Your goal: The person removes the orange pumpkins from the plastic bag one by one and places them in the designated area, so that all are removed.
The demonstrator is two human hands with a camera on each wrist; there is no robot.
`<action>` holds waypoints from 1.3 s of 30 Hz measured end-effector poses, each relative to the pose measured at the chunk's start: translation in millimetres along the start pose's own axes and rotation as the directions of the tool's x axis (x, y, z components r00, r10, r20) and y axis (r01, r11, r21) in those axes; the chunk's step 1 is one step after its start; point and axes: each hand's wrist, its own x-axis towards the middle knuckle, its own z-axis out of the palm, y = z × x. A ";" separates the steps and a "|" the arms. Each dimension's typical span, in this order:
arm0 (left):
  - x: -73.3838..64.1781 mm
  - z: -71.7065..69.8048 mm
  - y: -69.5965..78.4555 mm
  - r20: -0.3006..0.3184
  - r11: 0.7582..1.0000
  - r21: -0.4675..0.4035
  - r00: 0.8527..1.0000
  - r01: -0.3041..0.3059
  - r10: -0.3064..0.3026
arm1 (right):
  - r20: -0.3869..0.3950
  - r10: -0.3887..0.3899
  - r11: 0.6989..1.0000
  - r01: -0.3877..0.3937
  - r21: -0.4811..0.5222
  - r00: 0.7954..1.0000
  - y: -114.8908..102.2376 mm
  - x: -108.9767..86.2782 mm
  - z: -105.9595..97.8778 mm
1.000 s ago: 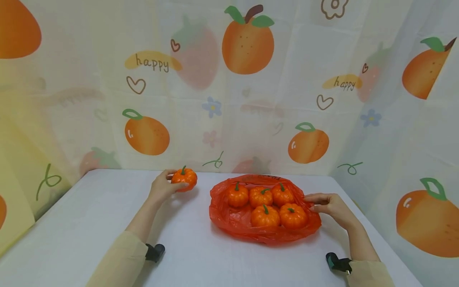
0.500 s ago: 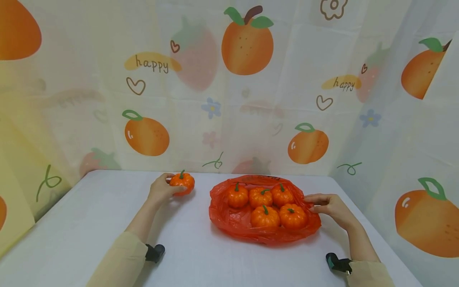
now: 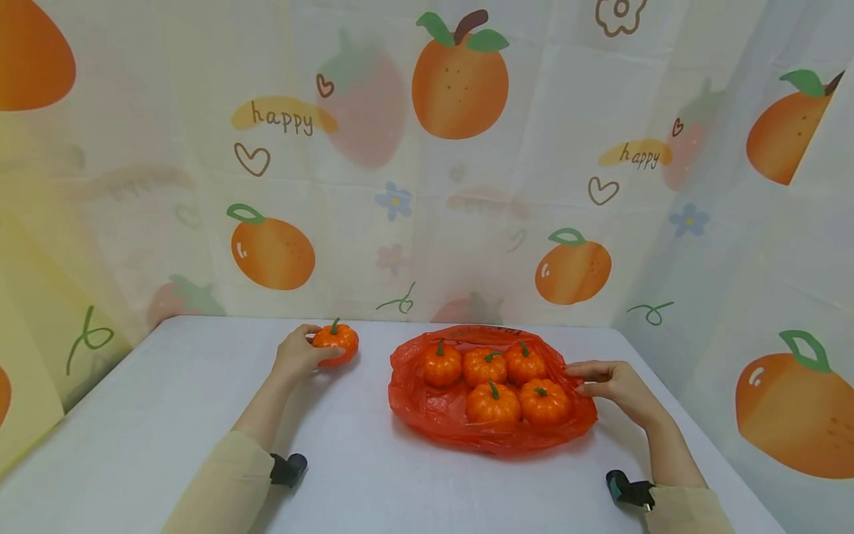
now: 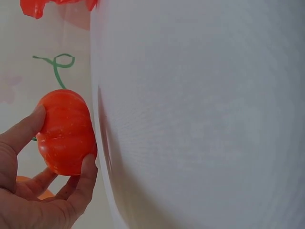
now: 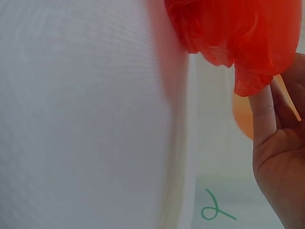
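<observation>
My left hand (image 3: 296,354) grips a small orange pumpkin (image 3: 339,343) with a green stem, near the back of the table. In the left wrist view the thumb lies on one side of that pumpkin (image 4: 66,136) and the fingers on the other, close over the white surface. Right of it, an open red plastic bag (image 3: 427,430) holds several similar pumpkins (image 3: 492,404). My right hand (image 3: 620,386) pinches the bag's right rim between thumb and fingers. In the right wrist view, crumpled red plastic (image 5: 257,33) covers the fingertips.
A white cloth covers the table (image 3: 360,475). Behind it and at the sides hangs a pale curtain (image 3: 467,245) printed with fruit, close to the table's back edge. Each wrist wears a black strapped device (image 3: 288,470).
My left hand has lowered the pumpkin a little and drawn it slightly left, away from the bag. The right hand and the bag have stayed in place.
</observation>
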 end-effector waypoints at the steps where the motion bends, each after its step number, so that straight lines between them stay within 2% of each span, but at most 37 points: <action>1: 0.1 -0.3 0.1 0.002 1.000 -0.001 1.000 0.002 -0.002 | 0.000 0.000 1.000 0.000 0.001 1.000 0.0 0.0 0.1; 17: -1.0 2.0 -2.1 0.032 0.999 0.020 0.999 0.037 -0.038 | 0.000 0.010 1.000 -0.010 -0.003 1.000 -0.4 0.1 0.4; 30: -0.5 2.6 -2.7 0.045 0.999 0.035 0.999 0.020 -0.022 | -0.008 0.005 0.999 -0.005 -0.037 1.000 -0.3 -0.5 0.4; 39: 0.0 3.6 -3.1 0.056 0.999 0.035 0.998 0.011 -0.013 | 0.002 -0.007 1.000 0.007 -0.014 1.000 0.7 -0.9 0.1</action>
